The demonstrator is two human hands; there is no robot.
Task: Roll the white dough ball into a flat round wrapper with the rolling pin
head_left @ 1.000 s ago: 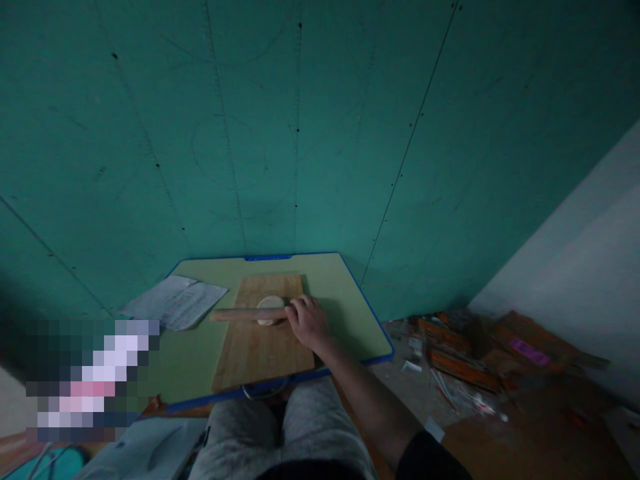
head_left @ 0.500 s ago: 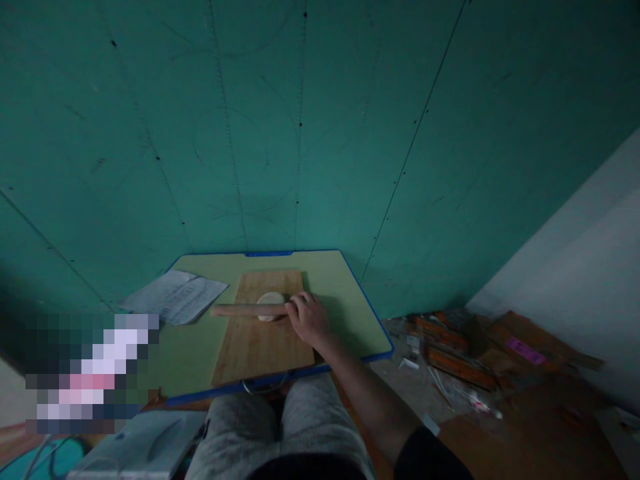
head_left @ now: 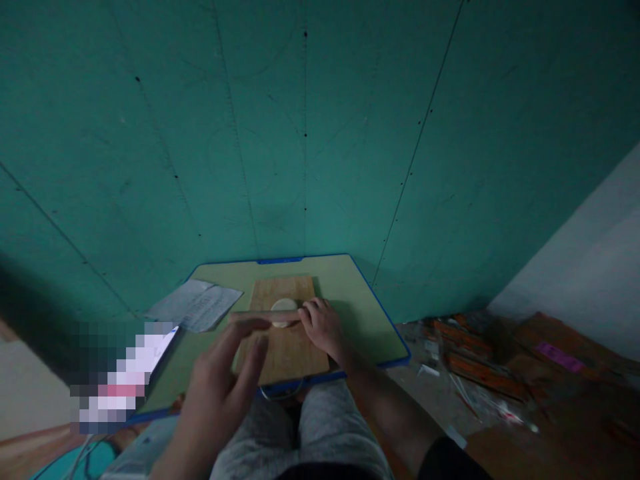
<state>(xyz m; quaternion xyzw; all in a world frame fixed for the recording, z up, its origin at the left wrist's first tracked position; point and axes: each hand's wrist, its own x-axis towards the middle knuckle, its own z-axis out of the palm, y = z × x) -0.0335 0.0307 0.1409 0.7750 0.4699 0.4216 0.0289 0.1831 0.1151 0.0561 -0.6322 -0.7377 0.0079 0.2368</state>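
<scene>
A flat round piece of dough (head_left: 284, 305) lies on the wooden board (head_left: 285, 363). Across it runs a wooden rolling pin (head_left: 286, 316), which hides part of the dough. My right hand (head_left: 323, 325) is closed around the pin's right end, at the board's right side. Nearer to the camera, my left hand (head_left: 223, 377) reaches forward with thumb and fingers apart, and its fingertips overlap the view of the pin's left end. Whether they touch it I cannot tell.
The board rests on a small pale table (head_left: 373, 327) with a blue edge, against a green wall (head_left: 280, 133). Printed papers (head_left: 200, 305) lie at the table's left. A partly pixelated bright screen (head_left: 150, 360) stands at lower left. Cardboard (head_left: 580, 353) and scraps litter the floor at right.
My left hand has come into view from below and reached toward the pin's left end. My right hand keeps its hold on the pin. The whole view has shifted slightly.
</scene>
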